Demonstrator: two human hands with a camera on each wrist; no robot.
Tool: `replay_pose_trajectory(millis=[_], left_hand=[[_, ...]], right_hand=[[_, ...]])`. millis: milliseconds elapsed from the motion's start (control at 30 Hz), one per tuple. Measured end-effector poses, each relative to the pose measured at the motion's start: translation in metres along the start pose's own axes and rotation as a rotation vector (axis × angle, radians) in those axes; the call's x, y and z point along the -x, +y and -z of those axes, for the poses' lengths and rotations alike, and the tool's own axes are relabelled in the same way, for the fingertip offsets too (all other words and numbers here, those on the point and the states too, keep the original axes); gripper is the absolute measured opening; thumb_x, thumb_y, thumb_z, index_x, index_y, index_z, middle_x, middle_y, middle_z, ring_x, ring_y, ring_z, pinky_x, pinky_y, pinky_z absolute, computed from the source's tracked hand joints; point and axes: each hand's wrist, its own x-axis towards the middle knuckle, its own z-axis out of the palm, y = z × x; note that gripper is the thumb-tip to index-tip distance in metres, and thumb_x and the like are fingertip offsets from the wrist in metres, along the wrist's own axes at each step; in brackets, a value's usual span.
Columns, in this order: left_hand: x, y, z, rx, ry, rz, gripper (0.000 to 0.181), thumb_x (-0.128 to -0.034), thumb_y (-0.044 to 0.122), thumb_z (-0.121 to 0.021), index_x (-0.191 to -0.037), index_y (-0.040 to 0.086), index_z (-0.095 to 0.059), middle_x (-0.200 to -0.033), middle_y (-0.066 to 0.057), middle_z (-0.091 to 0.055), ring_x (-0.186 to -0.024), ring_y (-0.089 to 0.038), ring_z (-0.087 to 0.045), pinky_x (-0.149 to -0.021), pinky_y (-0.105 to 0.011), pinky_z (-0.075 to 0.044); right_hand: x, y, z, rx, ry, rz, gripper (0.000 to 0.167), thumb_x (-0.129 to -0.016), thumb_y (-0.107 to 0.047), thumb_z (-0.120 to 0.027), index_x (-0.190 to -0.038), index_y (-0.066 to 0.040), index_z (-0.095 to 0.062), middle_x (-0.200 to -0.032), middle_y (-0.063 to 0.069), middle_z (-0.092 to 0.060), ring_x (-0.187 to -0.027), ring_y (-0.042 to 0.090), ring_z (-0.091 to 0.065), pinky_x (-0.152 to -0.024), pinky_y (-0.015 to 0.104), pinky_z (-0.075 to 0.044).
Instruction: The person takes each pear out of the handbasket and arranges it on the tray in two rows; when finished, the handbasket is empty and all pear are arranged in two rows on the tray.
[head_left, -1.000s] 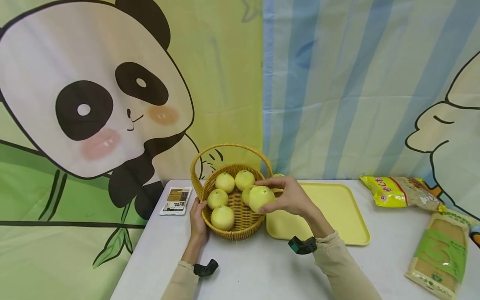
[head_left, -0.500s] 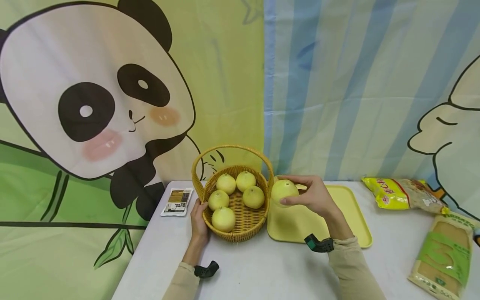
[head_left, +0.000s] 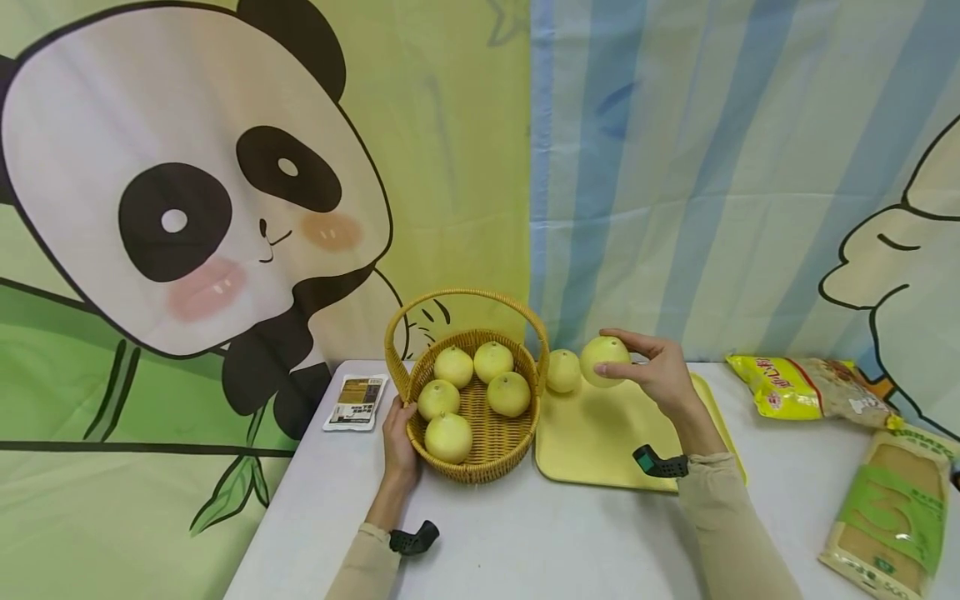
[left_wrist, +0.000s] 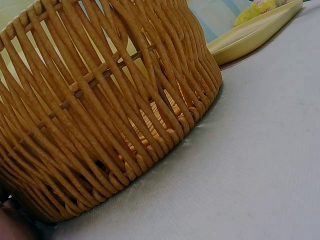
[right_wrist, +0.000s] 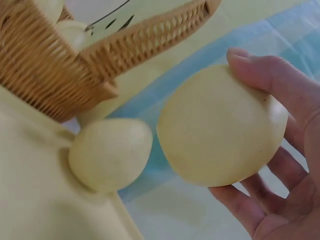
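In the head view the right hand (head_left: 663, 375) grips a pale yellow-green round fruit (head_left: 604, 361) above the yellow tray (head_left: 630, 450). Thumb and fingers clasp that fruit (right_wrist: 222, 127) in the right wrist view. Beside it, a second fruit (head_left: 563, 371) rests at the tray's back left corner. The left hand (head_left: 398, 442) holds the left side of the wicker basket (head_left: 480, 471), its fingers partly hidden by the basket. Several like fruits (head_left: 448, 437) lie inside. The basket's woven wall (left_wrist: 100, 100) fills much of the left wrist view.
A small white-edged packet (head_left: 356, 403) lies left of the basket. At the right are a yellow bag (head_left: 776, 387) and a green-labelled noodle pack (head_left: 888, 512). A printed curtain (head_left: 675, 208) hangs behind the white table (head_left: 495, 542).
The right hand has carried its fruit rightward from over the basket to above the tray, uncovering the fruit in the tray's corner. The left hand stays at the basket.
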Motion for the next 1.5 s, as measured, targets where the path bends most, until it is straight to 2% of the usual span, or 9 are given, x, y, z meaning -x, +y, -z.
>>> replay_pose_trajectory(millis=[133,300,433,633,800,933,1133,1267,1500], left_hand=[[-0.001,0.0,0.0,0.0,-0.005,0.004,0.052,-0.107,0.021,-0.038,-0.158,0.01,-0.047,-0.16,-0.009,-0.05,-0.151,-0.02,-0.043,-0.116,-0.018,-0.04],[-0.001,0.0,0.002,-0.006,-0.011,0.008,0.053,-0.1073,0.022,-0.039,-0.158,0.011,-0.046,-0.161,-0.008,-0.049,-0.152,-0.02,-0.042,-0.119,-0.021,-0.038],[0.0,0.0,0.003,-0.016,-0.003,0.005,0.052,-0.1074,0.022,-0.039,-0.158,0.011,-0.047,-0.16,-0.009,-0.05,-0.151,-0.021,-0.043,-0.119,-0.022,-0.038],[0.001,0.0,0.003,-0.05,0.011,-0.005,0.052,-0.1076,0.022,-0.039,-0.157,0.008,-0.047,-0.159,-0.013,-0.051,-0.149,-0.025,-0.044,-0.114,-0.018,-0.039],[0.001,0.001,0.002,-0.017,0.001,0.0,0.052,-0.1071,0.022,-0.039,-0.157,0.009,-0.047,-0.159,-0.011,-0.051,-0.149,-0.022,-0.044,-0.114,-0.018,-0.04],[0.001,0.003,0.001,-0.003,-0.001,0.001,0.052,-0.107,0.021,-0.039,-0.157,0.008,-0.046,-0.16,-0.013,-0.05,-0.149,-0.022,-0.044,-0.115,-0.019,-0.04],[0.001,0.005,0.0,-0.001,0.0,0.002,0.053,-0.1072,0.02,-0.038,-0.158,0.006,-0.045,-0.161,-0.013,-0.048,-0.151,-0.023,-0.043,-0.115,-0.018,-0.039],[0.0,0.004,-0.001,0.004,0.01,-0.001,0.051,-0.1072,0.019,-0.038,-0.156,0.006,-0.047,-0.159,-0.013,-0.05,-0.147,-0.02,-0.046,-0.114,-0.019,-0.041],[0.0,0.002,-0.001,0.004,0.016,-0.001,0.05,-0.1071,0.019,-0.039,-0.155,0.007,-0.049,-0.157,-0.014,-0.052,-0.145,-0.021,-0.048,-0.113,-0.02,-0.042]], right_hand=[[-0.007,0.013,0.002,0.014,0.008,-0.013,0.059,-0.085,-0.022,-0.091,-0.138,-0.008,-0.071,-0.149,0.011,-0.065,-0.142,0.026,-0.053,-0.094,0.027,-0.056],[-0.016,0.033,0.002,0.017,-0.015,-0.02,0.06,-0.086,-0.023,-0.09,-0.14,-0.008,-0.069,-0.147,0.012,-0.066,-0.147,0.034,-0.048,-0.11,0.048,-0.048],[-0.02,0.049,0.0,0.008,-0.025,-0.048,0.064,-0.084,-0.026,-0.092,-0.141,-0.006,-0.069,-0.147,0.014,-0.065,-0.144,0.035,-0.049,-0.112,0.057,-0.043],[-0.021,0.065,-0.003,0.002,-0.017,-0.102,0.07,-0.081,-0.03,-0.094,-0.142,-0.005,-0.068,-0.15,0.018,-0.062,-0.149,0.038,-0.046,-0.118,0.06,-0.04],[-0.022,0.075,-0.004,0.001,-0.021,-0.131,0.073,-0.08,-0.032,-0.094,-0.142,-0.005,-0.067,-0.151,0.018,-0.061,-0.151,0.04,-0.043,-0.12,0.063,-0.037],[-0.022,0.082,-0.004,-0.013,-0.037,-0.141,0.074,-0.081,-0.03,-0.094,-0.144,-0.004,-0.065,-0.15,0.018,-0.062,-0.151,0.038,-0.044,-0.121,0.061,-0.038],[-0.024,0.086,-0.003,0.008,-0.058,-0.1,0.072,-0.085,-0.03,-0.091,-0.146,-0.005,-0.063,-0.152,0.017,-0.06,-0.151,0.036,-0.045,-0.121,0.062,-0.037],[-0.028,0.089,-0.001,0.034,-0.083,-0.061,0.071,-0.088,-0.028,-0.088,-0.15,-0.006,-0.06,-0.155,0.017,-0.058,-0.15,0.037,-0.045,-0.12,0.064,-0.037],[-0.03,0.089,-0.004,0.104,-0.138,-0.019,0.071,-0.091,-0.028,-0.085,-0.153,-0.009,-0.056,-0.156,0.016,-0.056,-0.143,0.037,-0.053,-0.11,0.054,-0.051]])
